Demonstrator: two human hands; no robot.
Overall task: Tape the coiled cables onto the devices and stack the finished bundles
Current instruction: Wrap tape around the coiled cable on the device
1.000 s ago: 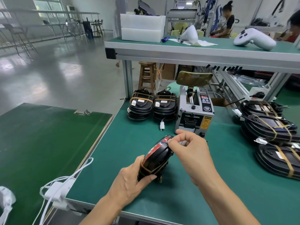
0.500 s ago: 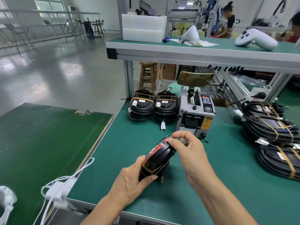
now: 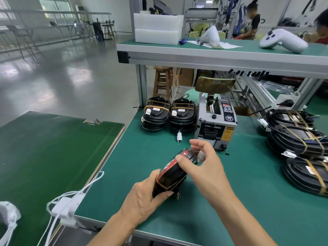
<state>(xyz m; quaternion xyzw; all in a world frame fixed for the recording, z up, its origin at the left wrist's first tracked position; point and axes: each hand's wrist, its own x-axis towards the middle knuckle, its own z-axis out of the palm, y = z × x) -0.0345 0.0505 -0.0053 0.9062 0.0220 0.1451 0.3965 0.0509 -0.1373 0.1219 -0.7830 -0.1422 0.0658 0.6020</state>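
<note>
Right at the fingertips, the right hand [image 3: 204,167] has its thumb laid against the upper rim of the device [image 3: 174,173], while its forefinger arches over the top end and the other fingers curl behind, pinching a small white connector [image 3: 201,155] just beside that end. Lower down, the left hand [image 3: 142,197] grips the near end of the same device, thumb pressed along its underside and the remaining fingers wrapped out of sight behind it. This device is black with a red band on its face, tilted up off the green mat [image 3: 230,201], with tan tape [image 3: 165,185] crossing its lower part and a few coloured wires showing beneath (whether the coil is fully held down cannot be told). Beyond the hands stands a grey tape dispenser [image 3: 215,121], its yellow warning label facing forward. Just left of it sit two stacks of taped bundles [image 3: 168,116], touching one another, with a loose white plug [image 3: 179,136] lying on the mat in front. Well apart on the right lie larger black coils [image 3: 298,139] strapped with tan tape. White cables [image 3: 67,205] hang over the bench's near left corner, and a white controller [image 3: 282,40] rests on the upper shelf [image 3: 213,55].
</note>
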